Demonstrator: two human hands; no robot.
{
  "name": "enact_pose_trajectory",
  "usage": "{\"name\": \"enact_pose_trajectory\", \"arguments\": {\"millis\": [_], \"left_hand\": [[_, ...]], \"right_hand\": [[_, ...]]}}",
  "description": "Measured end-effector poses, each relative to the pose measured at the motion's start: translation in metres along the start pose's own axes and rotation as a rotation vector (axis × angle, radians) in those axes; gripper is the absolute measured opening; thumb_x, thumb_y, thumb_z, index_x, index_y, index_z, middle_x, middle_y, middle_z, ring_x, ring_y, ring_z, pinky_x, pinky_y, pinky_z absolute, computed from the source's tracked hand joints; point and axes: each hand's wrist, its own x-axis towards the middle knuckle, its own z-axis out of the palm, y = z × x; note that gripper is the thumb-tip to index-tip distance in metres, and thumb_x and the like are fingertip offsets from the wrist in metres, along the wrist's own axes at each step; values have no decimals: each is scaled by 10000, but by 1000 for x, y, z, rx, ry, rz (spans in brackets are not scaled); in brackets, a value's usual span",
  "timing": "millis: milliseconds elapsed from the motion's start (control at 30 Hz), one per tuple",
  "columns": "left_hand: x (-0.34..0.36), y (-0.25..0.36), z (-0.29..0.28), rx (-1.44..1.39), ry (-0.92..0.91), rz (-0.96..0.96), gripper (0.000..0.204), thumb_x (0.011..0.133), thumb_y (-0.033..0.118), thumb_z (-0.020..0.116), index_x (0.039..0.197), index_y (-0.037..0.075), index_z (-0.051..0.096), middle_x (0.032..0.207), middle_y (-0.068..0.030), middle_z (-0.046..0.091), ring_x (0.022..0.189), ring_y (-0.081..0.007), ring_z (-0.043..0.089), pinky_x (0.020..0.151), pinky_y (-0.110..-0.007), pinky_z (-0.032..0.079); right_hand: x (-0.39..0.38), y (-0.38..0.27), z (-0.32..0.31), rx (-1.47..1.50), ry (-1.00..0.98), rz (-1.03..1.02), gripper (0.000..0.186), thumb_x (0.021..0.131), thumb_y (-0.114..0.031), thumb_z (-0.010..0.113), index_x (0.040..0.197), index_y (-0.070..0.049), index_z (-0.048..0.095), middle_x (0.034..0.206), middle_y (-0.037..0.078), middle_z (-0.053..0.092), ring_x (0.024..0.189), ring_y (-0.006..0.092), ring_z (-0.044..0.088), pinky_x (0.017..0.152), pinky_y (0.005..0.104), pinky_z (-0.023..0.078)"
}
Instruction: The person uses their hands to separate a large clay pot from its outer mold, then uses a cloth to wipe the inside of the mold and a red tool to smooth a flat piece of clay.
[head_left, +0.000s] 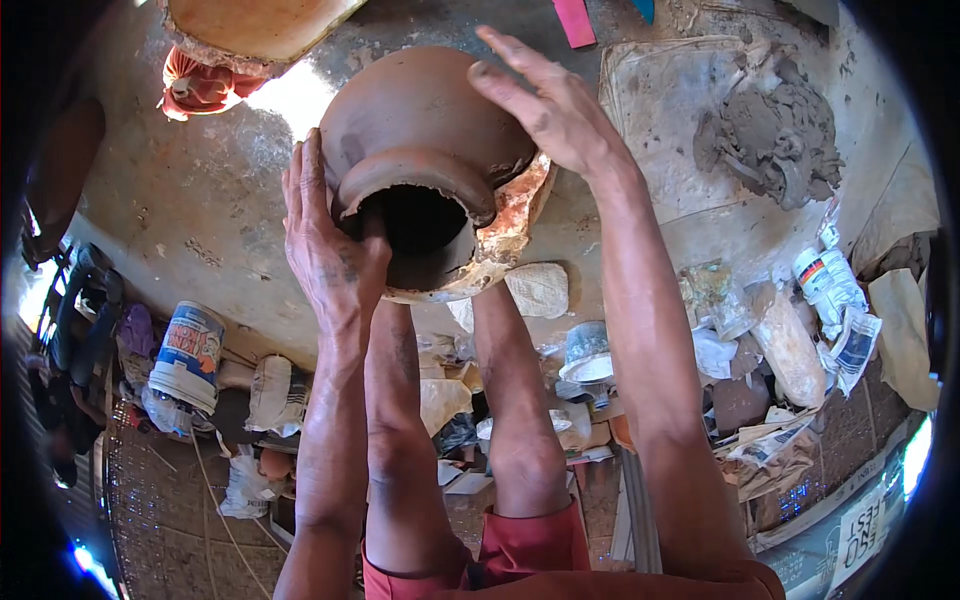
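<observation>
A dark brown wet-looking clay pot [420, 110] lies tilted in front of me, its round body away from me and its broken-edged mouth facing me. Under its right side shows a stained whitish mold piece [515, 220] with a rough rim. My left hand [335, 240] grips the pot's left edge, fingers along the outside and thumb at the opening. At the upper right of the pot, my right hand [560, 110] is open with fingers stretched out; whether the fingertips touch the clay I cannot tell.
A heap of grey clay [775, 135] lies on a sheet at the right. Beyond the pot are a red cloth bundle [200, 85] and another mold [255, 30]. A bucket [188, 355], a small blue-white tub [588, 352] and plastic bags [790, 345] crowd around my legs.
</observation>
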Motion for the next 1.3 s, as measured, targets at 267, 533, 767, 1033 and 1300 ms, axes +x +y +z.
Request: {"name": "enact_pose_trajectory", "arguments": {"millis": [267,533,767,1033,1300], "left_hand": [[-1,8,-1,-14,31,-77,893,713,-89,606,1583,62,472,1560,-210,547,1469,-384,497,1231,-455,378],[4,1,0,-235,-85,-122,888,745,-41,696,1590,93,456,1562,-264,500,1428,-442,517,1143,-482,484],[4,-4,-2,-53,-102,-95,859,773,-82,643,1590,131,485,1620,-255,447,1475,-424,473,1192,-470,440],[4,-1,0,-71,-85,-103,855,767,-111,606,1579,136,505,1611,-245,465,1470,-412,483,1179,-460,458],[3,-1,-1,-93,-77,-115,854,769,-125,603,1576,135,510,1610,-224,476,1460,-397,503,1171,-457,473]], "right_hand": [[-1,20,19,62,-93,-38,833,997,-676,571,1618,-136,441,1647,171,451,1548,334,391,1265,429,329],[21,26,24,96,-142,2,868,1008,-684,523,1633,-93,402,1609,191,499,1517,324,445,1253,396,325],[16,20,22,173,-197,7,967,938,-727,603,1642,-100,387,1671,185,410,1556,323,380,1266,419,309],[-3,33,-6,-9,-240,-141,1103,753,-635,868,1640,-179,395,1683,152,390,1566,331,348,1285,470,329],[-27,27,-3,-31,-152,-256,1089,722,-452,944,1632,-185,409,1624,188,468,1521,364,421,1254,472,383]]}}
